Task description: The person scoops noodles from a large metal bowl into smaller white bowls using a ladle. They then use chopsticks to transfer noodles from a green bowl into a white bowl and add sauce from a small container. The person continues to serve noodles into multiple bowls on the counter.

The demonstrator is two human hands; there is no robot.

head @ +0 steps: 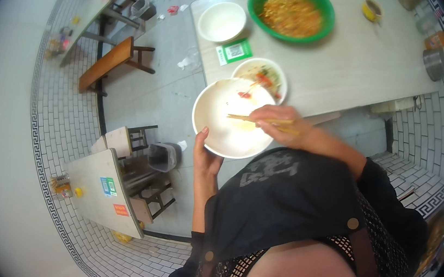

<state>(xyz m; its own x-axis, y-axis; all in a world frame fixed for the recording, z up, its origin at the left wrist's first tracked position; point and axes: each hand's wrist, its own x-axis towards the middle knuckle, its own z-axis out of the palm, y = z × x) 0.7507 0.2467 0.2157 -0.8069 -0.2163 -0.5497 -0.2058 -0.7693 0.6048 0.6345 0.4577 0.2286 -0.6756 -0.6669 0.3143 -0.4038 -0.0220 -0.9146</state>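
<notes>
My left hand (206,153) grips the near left rim of a large white bowl (217,109), its thumb over the edge. The bowl is tilted, and a few scraps of food and some yellowish liquid lie in it. In my right hand (279,124) is a pair of wooden chopsticks (240,117), their tips inside the bowl. Just beyond, a smaller white bowl (284,78) with shredded vegetables and red pieces stands at the table's edge, partly hidden by the large bowl.
On the table (349,71) are a green basin (328,31) of chopped food, a white bowl (222,21), a green printed card (234,51), a yellow cup (371,11) and a metal canister (435,64). A wooden bench (109,62) and a lined bin (162,157) stand to the left.
</notes>
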